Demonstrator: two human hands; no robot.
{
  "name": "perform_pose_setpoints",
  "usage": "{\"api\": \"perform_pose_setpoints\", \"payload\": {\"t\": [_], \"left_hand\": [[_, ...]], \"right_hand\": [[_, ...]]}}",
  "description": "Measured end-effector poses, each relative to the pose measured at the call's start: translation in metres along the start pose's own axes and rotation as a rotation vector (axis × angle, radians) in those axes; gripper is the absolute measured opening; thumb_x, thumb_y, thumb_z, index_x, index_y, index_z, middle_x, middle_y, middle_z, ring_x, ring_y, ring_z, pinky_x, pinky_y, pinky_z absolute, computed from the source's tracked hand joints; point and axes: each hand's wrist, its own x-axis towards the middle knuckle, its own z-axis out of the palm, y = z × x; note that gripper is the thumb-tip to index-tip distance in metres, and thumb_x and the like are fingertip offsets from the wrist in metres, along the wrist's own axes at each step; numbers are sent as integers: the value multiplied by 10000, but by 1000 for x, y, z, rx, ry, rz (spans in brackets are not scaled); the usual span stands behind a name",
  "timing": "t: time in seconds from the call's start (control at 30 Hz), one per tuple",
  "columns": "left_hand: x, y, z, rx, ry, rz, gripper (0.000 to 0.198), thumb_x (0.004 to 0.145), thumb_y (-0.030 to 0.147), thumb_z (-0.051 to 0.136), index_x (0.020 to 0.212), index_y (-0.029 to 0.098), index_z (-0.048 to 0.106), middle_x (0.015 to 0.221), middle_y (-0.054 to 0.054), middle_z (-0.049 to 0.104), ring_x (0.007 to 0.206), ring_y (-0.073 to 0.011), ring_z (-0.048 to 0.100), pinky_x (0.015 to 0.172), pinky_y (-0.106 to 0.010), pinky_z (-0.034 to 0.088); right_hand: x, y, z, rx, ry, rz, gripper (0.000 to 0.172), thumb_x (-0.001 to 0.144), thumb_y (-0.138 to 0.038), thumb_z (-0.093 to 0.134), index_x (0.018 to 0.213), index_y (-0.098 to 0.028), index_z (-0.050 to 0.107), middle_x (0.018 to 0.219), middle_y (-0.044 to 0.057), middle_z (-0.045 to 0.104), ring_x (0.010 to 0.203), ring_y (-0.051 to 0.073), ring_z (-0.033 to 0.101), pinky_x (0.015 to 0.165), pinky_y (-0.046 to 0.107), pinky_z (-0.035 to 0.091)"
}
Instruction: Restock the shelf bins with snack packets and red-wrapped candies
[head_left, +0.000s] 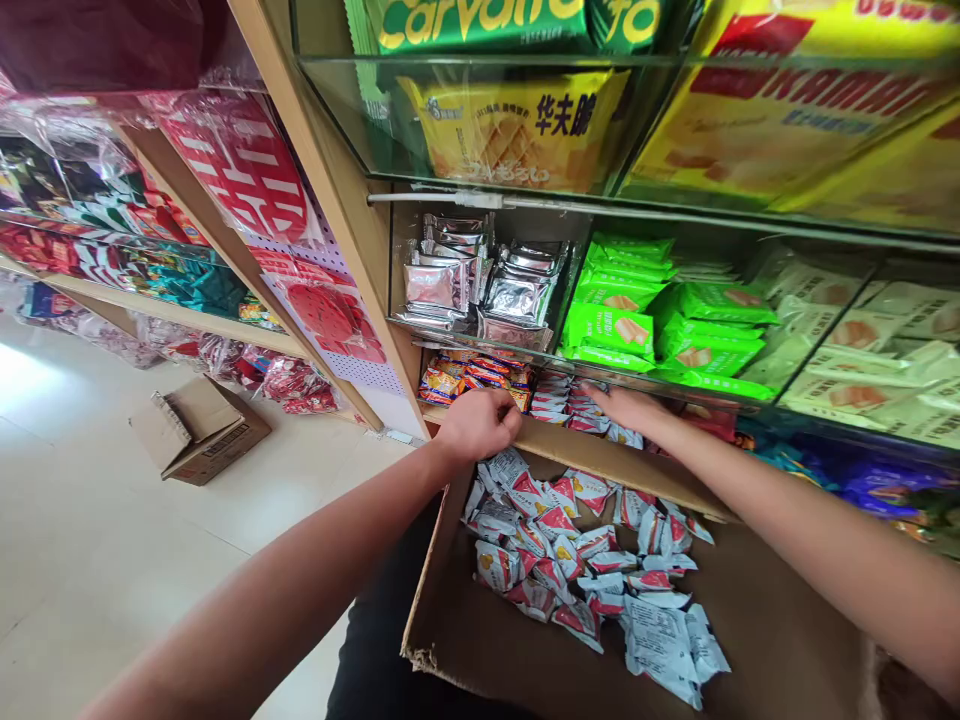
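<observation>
My left hand (481, 424) is closed at the left end of the raised cardboard box's far flap, beside the orange snack packets (461, 380) on the lowest shelf; what its curled fingers hold, if anything, is hidden. Over the rows of small white and pink packets (551, 400) on that shelf, my right hand (626, 408) reaches in with fingers stretched out, its tips touching or just above them. Below both hands sits the open cardboard box (772, 620), with several loose white, red and pink packets (555, 525) inside.
Glass-fronted compartments above hold silver packets (517, 298), green wafer packets (611, 325) and pale wafer packets (855, 335). A wooden upright (330, 150) divides the shelving on the left. Another cardboard box (217, 440) stands on the tiled floor (112, 560).
</observation>
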Motion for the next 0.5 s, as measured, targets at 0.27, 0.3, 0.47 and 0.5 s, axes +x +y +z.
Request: {"api": "perform_pose_setpoints", "payload": {"t": [0.27,0.3,0.47,0.5], "left_hand": [[-3,2,1,35,51,22,278,768,284,362,761,190,623,740,-24,642,678,-149,568,608,-228,387],[-3,2,1,44,52,21,280,768,288,358,763,192,622,736,-23,641,668,-151,566,594,-230,381],[-5,1,1,55,55,11,283,776,308,347,771,208,613,750,-17,647,684,-159,572,594,-233,369],[-5,1,1,64,58,18,286,779,310,344,770,210,611,752,-17,647,684,-159,571,592,-234,366]], "right_hand": [[-187,-18,-56,-7,115,-498,257,812,-328,430,988,-204,570,1147,98,518,1113,235,420,914,431,354],[-208,-19,-47,6,64,-634,208,805,-266,448,958,-212,579,1060,87,570,1056,218,467,889,402,384],[-240,5,48,-128,-254,-408,415,743,-147,455,1157,-154,481,1286,116,389,1200,236,317,953,377,326],[-235,14,66,-175,-265,-268,521,700,-136,496,1215,-117,423,1333,143,310,1236,262,244,969,389,295]]}}
